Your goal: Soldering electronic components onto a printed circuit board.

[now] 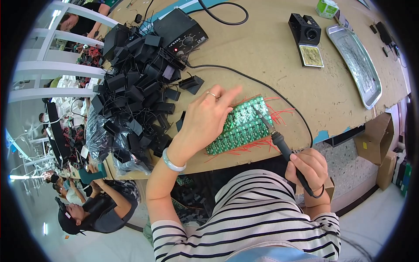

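A panel of green circuit boards (242, 124) lies on the near edge of the table, with red wires (279, 114) sticking out from its edges. My right hand (309, 168) is closed round the dark handle of a soldering iron (281, 145), whose tip points down at the panel's upper right part. Over the panel's left side hovers my left hand (205, 115), a ring on one finger and a pale bangle at the wrist. Its fingers are apart, one stretched to the right and slightly blurred; I see nothing held in them.
Black plastic cases (139, 87) with leads are heaped at left, beside a black soldering station (181, 32) whose cord arcs past the panel. Far right stand an iron holder with sponge (310, 56) and a metal tray (355, 65). A co-worker (100, 205) holds a green power tool (92, 174).
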A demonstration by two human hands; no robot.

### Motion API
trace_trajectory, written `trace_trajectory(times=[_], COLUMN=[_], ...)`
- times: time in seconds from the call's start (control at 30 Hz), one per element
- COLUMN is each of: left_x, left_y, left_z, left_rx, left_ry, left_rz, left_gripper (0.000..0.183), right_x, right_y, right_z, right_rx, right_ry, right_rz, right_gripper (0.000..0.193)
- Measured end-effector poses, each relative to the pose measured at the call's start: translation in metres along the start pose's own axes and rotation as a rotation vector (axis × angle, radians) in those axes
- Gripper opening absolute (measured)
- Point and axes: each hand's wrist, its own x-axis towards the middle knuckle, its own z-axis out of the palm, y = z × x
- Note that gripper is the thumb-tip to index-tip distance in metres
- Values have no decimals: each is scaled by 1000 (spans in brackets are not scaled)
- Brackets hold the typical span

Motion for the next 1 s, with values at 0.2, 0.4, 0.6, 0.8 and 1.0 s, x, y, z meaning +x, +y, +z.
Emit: trace_trajectory(times=[0.2,0.4,0.6,0.8,1.0], left_x=[-7,-17,-22,-25,-26], left_y=[-7,-5,-2,-1,-1], left_z=[-8,-3,6,9,11], left_rx=[-248,-75,-72,-70,-47], left_ry=[115,115,74,61,53], left_rz=[-109,112,221,176,149], left_gripper=[25,22,19,15,14], right_x=[-2,-4,-5,-3,-1], right_y=[-1,-3,-6,-5,-7], right_z=[-3,-2,0,5,8], right_rx=[2,57,110,102,108], right_ry=[15,-13,-57,-61,-116], right_rz=[13,25,21,39,58], right_gripper=[25,26,29,29,24])
